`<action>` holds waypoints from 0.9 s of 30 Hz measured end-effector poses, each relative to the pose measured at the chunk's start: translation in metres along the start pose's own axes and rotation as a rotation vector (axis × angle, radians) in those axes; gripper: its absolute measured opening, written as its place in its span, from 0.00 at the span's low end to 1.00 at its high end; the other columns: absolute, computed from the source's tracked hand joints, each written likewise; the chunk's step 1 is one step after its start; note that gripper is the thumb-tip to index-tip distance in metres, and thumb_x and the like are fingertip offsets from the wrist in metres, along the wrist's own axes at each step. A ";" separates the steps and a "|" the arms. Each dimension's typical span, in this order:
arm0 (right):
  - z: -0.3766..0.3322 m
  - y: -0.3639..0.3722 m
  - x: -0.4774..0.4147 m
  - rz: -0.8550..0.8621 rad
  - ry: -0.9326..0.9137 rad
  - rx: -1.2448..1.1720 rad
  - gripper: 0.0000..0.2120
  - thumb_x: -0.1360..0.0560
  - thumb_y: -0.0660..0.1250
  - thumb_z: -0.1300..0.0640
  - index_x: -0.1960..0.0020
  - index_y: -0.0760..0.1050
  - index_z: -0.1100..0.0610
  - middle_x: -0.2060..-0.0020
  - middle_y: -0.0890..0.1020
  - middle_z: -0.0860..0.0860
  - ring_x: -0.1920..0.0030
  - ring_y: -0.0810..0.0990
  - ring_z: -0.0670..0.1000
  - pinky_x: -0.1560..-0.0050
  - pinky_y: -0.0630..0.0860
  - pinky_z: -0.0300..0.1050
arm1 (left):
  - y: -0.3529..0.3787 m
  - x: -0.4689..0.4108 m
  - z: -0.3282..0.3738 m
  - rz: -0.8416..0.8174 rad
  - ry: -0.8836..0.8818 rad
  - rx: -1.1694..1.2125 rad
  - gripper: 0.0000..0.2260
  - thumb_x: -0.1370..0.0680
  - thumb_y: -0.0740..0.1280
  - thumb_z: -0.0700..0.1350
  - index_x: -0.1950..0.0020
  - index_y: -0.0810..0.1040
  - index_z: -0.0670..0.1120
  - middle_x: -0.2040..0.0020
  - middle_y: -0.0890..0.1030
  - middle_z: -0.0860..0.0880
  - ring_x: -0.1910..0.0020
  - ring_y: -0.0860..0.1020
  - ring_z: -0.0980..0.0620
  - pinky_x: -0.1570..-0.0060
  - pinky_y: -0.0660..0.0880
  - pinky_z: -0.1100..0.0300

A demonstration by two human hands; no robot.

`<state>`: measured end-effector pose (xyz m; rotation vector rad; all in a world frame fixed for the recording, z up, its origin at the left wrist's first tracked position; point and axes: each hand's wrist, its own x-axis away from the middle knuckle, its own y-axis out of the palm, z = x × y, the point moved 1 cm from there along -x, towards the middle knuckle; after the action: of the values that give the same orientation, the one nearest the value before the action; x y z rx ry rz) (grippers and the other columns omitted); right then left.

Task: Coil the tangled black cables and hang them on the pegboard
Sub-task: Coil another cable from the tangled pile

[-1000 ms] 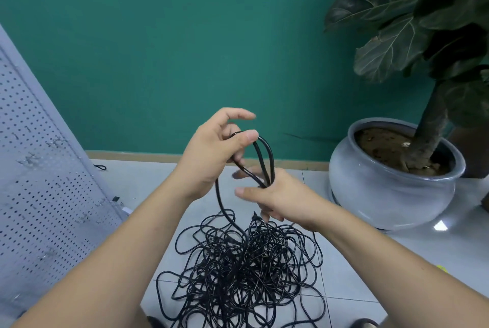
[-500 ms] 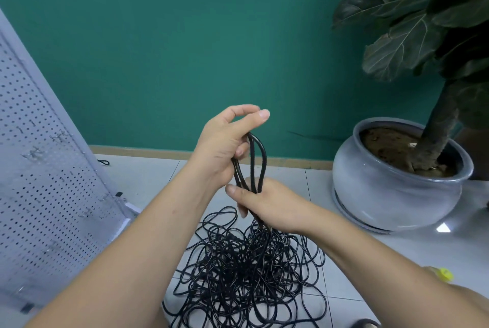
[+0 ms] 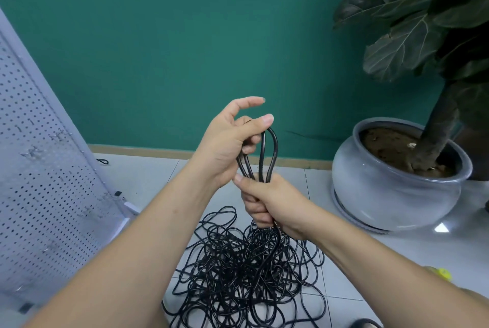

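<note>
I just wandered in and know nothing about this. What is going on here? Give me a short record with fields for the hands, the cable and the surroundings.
Left hand: holds the upper part of the black cable loops
Right hand: grips the same loops lower down
Tangled pile: on the tiled floor below the hands, strands rising into the right hand
Pegboard: at left, apart from both hands
Potted plant: on the floor at right
</note>
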<state>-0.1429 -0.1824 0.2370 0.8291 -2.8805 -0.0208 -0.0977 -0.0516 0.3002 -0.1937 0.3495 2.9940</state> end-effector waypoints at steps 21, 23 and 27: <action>-0.023 -0.071 -0.006 0.791 -0.209 -0.133 0.25 0.14 0.64 0.43 0.64 0.59 0.51 0.73 0.61 0.49 0.74 0.58 0.52 0.70 0.59 0.46 | 0.052 0.086 -0.107 -0.346 -0.158 -0.834 0.04 0.15 0.67 0.51 0.45 0.80 0.53 0.60 0.82 0.55 0.64 0.79 0.52 0.64 0.73 0.59; -0.019 -0.078 -0.008 0.847 -0.188 0.074 0.28 0.15 0.62 0.38 0.64 0.62 0.55 0.74 0.65 0.50 0.74 0.65 0.53 0.66 0.70 0.49 | 0.051 0.090 -0.096 -0.350 -0.053 -0.998 0.06 0.17 0.68 0.52 0.51 0.79 0.52 0.66 0.78 0.59 0.67 0.77 0.57 0.66 0.70 0.62; -0.019 -0.092 -0.010 0.873 -0.120 0.377 0.35 0.20 0.56 0.25 0.61 0.63 0.57 0.70 0.70 0.53 0.69 0.73 0.54 0.60 0.75 0.52 | 0.038 0.084 -0.052 -0.303 0.044 -0.991 0.15 0.20 0.74 0.56 0.63 0.78 0.51 0.73 0.73 0.55 0.72 0.69 0.57 0.70 0.63 0.60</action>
<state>-0.0828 -0.2544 0.2495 -0.4680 -3.1298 0.5869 -0.1798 -0.0922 0.2468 -0.3470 -1.0735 2.5776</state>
